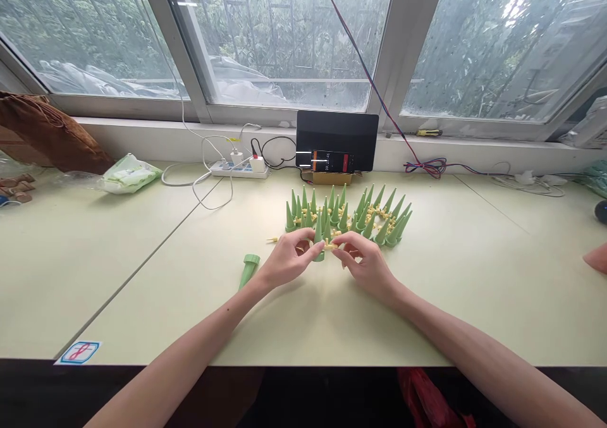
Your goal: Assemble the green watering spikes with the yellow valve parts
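Note:
Both my hands meet at the middle of the table, in front of a cluster of green cones (391, 232). My left hand (289, 260) is closed around a green cone (318, 232) that stands upright, its wide base downward. Between the thumb and fingers of my right hand (363, 260) is a small yellow piece (329, 244), pinched against the side of that cone. More small yellow pieces lie among the cones behind. A separate green cone (249, 269) lies on its side, left of my left wrist, partly hidden by the forearm. One yellow piece (272, 240) lies apart at the left.
At the back stand a black tablet (337, 138) and a phone (329, 161) before it. A power strip (239, 170), loose cables (429, 167), a green packet (131, 174) and a brown bag (52, 131) line the rear. Someone's hand (596, 258) shows at the right edge.

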`<state>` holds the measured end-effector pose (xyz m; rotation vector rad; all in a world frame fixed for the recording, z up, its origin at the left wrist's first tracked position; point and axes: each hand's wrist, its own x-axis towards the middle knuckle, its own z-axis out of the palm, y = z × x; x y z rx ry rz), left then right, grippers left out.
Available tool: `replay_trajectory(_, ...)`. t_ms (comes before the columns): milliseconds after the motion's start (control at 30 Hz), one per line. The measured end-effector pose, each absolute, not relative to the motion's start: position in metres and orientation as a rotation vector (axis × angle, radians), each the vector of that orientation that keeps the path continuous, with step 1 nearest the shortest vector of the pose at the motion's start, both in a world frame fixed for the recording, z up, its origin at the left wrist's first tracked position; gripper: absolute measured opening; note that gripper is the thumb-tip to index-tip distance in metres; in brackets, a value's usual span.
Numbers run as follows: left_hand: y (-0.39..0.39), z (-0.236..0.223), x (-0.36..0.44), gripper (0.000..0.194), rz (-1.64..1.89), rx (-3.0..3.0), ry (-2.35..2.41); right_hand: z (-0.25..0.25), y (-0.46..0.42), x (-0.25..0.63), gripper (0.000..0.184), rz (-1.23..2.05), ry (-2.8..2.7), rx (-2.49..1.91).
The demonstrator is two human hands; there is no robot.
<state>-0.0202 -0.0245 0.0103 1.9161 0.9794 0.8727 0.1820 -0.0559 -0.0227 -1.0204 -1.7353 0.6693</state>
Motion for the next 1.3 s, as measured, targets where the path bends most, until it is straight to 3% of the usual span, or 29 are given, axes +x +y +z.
replay_trajectory(1300,-0.0241,0.0099,-0.0202,0.031,0.890,1.929,0.916,-0.0209,-0.0545,0.1807,0.027,0.645,-1.778,-1.030)
